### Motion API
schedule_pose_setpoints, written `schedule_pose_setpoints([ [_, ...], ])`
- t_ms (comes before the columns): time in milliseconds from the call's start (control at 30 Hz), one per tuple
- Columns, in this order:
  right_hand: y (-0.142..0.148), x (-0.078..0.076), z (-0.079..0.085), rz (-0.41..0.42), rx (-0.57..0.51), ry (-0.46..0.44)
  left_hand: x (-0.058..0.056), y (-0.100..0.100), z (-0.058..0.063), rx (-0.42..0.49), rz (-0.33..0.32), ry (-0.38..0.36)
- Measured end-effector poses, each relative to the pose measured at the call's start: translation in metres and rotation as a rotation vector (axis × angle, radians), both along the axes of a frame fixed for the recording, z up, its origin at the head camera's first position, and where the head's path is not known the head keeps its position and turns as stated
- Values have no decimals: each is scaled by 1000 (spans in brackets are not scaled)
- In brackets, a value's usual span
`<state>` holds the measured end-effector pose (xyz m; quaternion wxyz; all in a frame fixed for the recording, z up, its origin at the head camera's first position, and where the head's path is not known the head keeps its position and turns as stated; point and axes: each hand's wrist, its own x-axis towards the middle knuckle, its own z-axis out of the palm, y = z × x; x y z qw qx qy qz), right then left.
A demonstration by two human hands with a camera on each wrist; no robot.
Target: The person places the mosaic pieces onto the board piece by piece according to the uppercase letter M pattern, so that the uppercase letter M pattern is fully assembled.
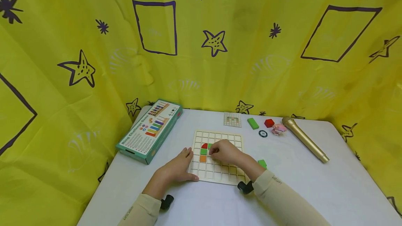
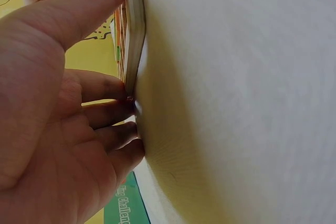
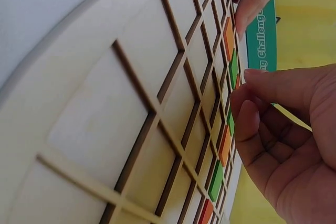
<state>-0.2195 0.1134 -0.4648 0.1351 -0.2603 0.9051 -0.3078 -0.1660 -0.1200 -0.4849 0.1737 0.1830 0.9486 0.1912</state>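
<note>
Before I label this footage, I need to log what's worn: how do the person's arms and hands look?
The left sleeve and right sleeve are long and beige, each with small dark lettering near the cuff, too small to read. A black, rounded device shows beside each cuff. The left hand and right hand wear no gloves.

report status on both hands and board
Left hand touching grid board. Right hand above it, fingers curled, grip unclear. Coloured tiles placed, right hand hiding some in head view.

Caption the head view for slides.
Left hand at the edge of a grid board, right hand over it beside colored tiles, game box to the left.
</note>
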Motion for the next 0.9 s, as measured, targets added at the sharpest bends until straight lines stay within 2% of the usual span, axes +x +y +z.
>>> schedule_pose_setpoints([
  [333, 19, -2, 4, -35, -14, -8, 1, 1, 2, 12, 11, -1],
  [600, 35, -2, 4, -107, -18, -61, 1, 1, -2, 8, 18, 4],
  [900, 54, 0, 4, -144, -2, -62, 0, 1, -5, 9, 12, 8],
])
